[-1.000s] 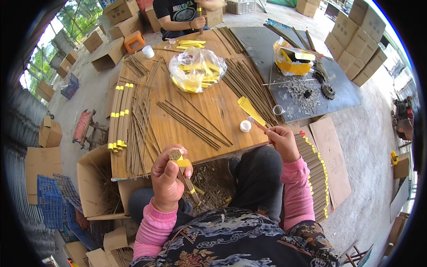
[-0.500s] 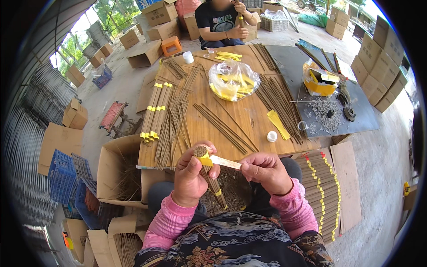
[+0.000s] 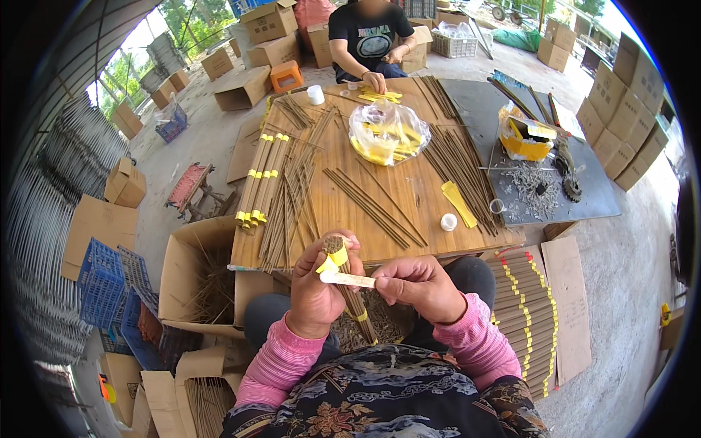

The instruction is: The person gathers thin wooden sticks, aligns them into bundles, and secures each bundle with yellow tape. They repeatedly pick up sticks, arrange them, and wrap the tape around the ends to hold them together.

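Note:
My left hand (image 3: 307,296) is wrapped round a bundle of thin brown sticks (image 3: 353,301), its top end tilted up toward me. A yellow paper strip (image 3: 338,257) goes round the bundle near that end, with a loose flap folded out by my fingers. Farther down the bundle is another yellow band (image 3: 361,316). Between the thumb and fingers of my right hand (image 3: 423,286) is a flat pale spatula-like stick (image 3: 347,280), its tip against the loose yellow flap. Part of the bundle is hidden by my left fingers.
On the wooden table (image 3: 314,212) lie loose sticks, banded bundles (image 3: 261,175), yellow strips (image 3: 457,204), a small white pot (image 3: 448,222) and a plastic bag of strips (image 3: 387,135). A co-worker (image 3: 372,40) sits opposite. An open carton (image 3: 186,292) stands left of my knees.
The flat stick's tip has moved left and down onto the loose flap, with my right hand following. The co-worker has lowered a bundle out of view and reaches to the yellow strips.

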The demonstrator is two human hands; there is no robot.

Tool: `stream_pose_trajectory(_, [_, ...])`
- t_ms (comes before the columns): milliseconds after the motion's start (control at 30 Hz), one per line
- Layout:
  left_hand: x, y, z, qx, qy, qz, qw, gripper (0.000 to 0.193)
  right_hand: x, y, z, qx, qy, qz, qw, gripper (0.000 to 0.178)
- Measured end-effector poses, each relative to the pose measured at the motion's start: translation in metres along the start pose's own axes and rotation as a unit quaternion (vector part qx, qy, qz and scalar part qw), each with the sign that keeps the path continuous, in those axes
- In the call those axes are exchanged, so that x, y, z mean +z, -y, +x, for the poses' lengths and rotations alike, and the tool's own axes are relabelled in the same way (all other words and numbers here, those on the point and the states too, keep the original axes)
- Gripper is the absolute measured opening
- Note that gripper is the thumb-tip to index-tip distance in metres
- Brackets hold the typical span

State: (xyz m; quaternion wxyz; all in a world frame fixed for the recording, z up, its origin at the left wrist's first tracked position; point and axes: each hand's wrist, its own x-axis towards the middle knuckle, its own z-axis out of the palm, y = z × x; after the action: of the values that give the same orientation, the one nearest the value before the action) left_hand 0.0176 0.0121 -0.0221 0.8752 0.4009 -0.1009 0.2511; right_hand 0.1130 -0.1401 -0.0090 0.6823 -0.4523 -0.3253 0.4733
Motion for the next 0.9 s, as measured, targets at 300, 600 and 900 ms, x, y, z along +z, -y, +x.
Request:
stream_pose_trajectory(300, [0.000, -0.004, -0.001, 0.012, -0.002, -0.004, 1.000, 0.032, -0.002, -0.001, -0.004, 0.005, -0.005, 0.022, 1.000, 0.015])
stream_pose_trajectory(600, [0.001, -0.003, -0.001, -0.004, 0.004, -0.009, 1.000, 0.032, -0.003, -0.001, -0.002, 0.019, -0.003, 0.027, 0.999, 0.016])
stream_pose_trajectory(900, [0.007, -0.001, -0.001, -0.006, 0.009, 0.028, 1.000, 0.034, 0.000, 0.006, 0.000, -0.005, 0.004, 0.039, 0.999, 0.015])
